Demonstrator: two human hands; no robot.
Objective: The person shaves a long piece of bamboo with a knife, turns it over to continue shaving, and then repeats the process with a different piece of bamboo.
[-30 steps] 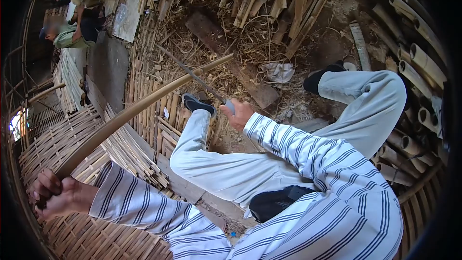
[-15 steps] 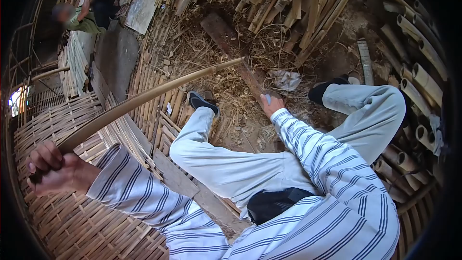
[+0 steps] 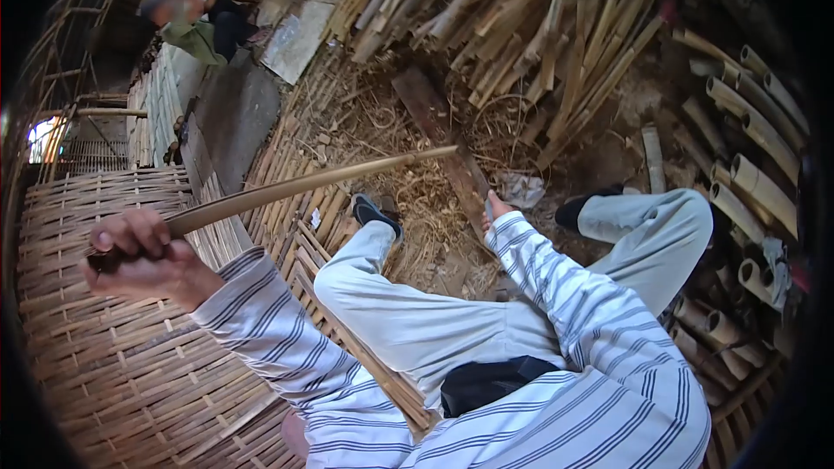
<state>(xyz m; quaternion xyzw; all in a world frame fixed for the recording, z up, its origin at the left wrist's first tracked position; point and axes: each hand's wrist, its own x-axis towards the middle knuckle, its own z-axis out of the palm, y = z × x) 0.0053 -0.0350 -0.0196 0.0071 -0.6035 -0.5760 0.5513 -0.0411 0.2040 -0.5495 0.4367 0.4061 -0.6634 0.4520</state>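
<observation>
My left hand point(image 3: 143, 252), at the left of the head view, is closed around the near end of a long, slightly curved bamboo strip point(image 3: 295, 188). The strip reaches across to the right, and its far tip lies over a dark wooden plank point(image 3: 426, 104) on the ground. My right hand point(image 3: 495, 207) is closed low between my knees, beside the plank's near part. Its fingers are mostly hidden, and what they hold cannot be made out. Pale curled shavings point(image 3: 426, 208) cover the ground under the strip.
Split bamboo pieces point(image 3: 521, 17) are heaped at the back, and bamboo tubes point(image 3: 764, 174) are stacked at the right. A woven bamboo panel point(image 3: 130, 365) spreads under my left arm. Crumpled plastic point(image 3: 524, 188) lies near the plank. Another person point(image 3: 195, 35) sits at the far left.
The view has shifted, so the surroundings appear lower. My left hand has moved up and inward with the strip, which now slopes less. My right hand has slid farther forward along the plank.
</observation>
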